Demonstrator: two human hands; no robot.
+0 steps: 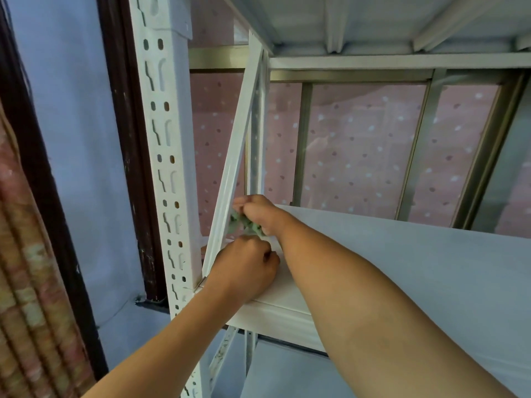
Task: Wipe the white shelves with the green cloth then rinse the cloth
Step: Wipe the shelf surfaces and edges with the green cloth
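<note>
My left hand (pixel 244 265) sits curled at the front corner of the white shelf (pixel 402 268), probably to steady me; whether its grip pinches the cloth's lower end I cannot tell. Just beyond, my right hand (pixel 255 214) clenches the bunched green cloth (pixel 244 224) against the diagonal brace (pixel 230 168), so that the narrow strip gets rubbed. Behind hangs a pink dotted curtain (pixel 359 145).

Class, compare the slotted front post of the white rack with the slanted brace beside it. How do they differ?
The post stands upright; the brace leans. The post is wider and punched with holes and slots; the brace's face is plain. The green cloth is at the brace, not the post. Both are white.
</note>
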